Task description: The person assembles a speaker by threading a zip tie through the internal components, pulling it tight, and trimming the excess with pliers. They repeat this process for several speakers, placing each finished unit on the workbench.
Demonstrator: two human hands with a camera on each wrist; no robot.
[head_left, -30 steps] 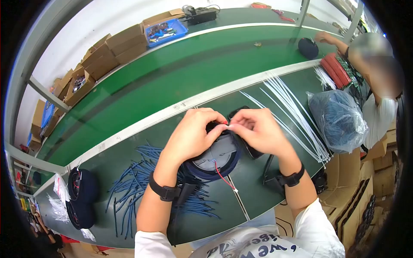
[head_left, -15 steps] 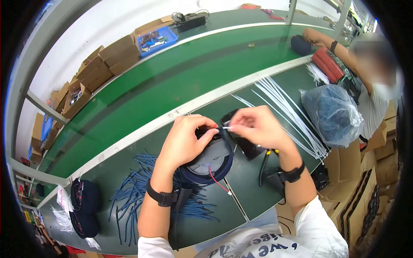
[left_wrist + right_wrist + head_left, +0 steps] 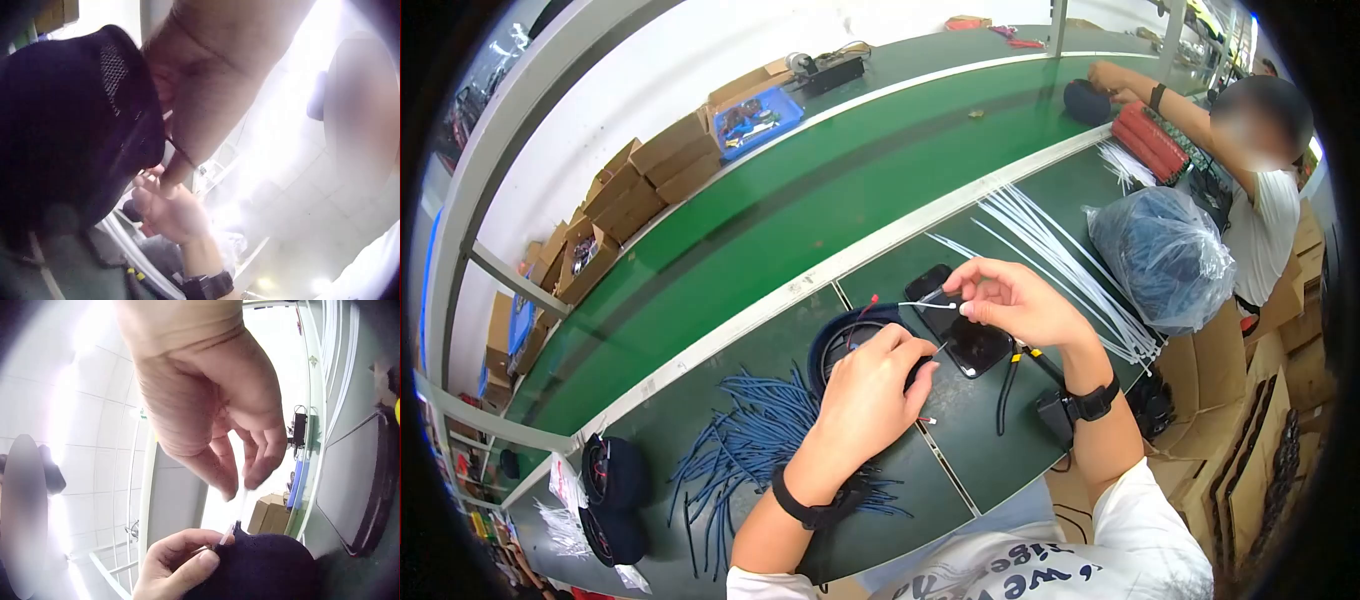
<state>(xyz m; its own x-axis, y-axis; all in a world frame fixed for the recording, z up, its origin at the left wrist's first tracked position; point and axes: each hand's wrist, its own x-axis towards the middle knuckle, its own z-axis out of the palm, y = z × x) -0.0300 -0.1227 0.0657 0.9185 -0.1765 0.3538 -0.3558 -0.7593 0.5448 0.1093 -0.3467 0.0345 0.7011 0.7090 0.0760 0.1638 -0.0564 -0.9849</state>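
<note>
A dark blue round cap-like piece [image 3: 816, 348] with a grey inside stands tilted in the head view; it fills the left of the left wrist view [image 3: 62, 125]. My left hand [image 3: 875, 395] grips its near side, thumb and fingers pinching at the edge, as the right wrist view shows [image 3: 181, 562]. My right hand [image 3: 1030, 308] pinches the end of a short white tie [image 3: 928, 305] just above and right of the piece. In the right wrist view the right hand's fingers [image 3: 253, 469] hold the white strip above the piece [image 3: 269, 562].
Blue tubes [image 3: 750, 430] lie left of the hands. A black phone [image 3: 980, 345] and yellow-marked cutters [image 3: 1006, 390] lie right. Long white ties [image 3: 1060, 260] and a plastic bag [image 3: 1165, 255] are farther right. Two dark caps [image 3: 622, 470] sit far left; another person works at back right.
My left hand has moved lower on the piece, which has turned, its red wire now near the top. My right hand has drawn away to the right with the white tie.
</note>
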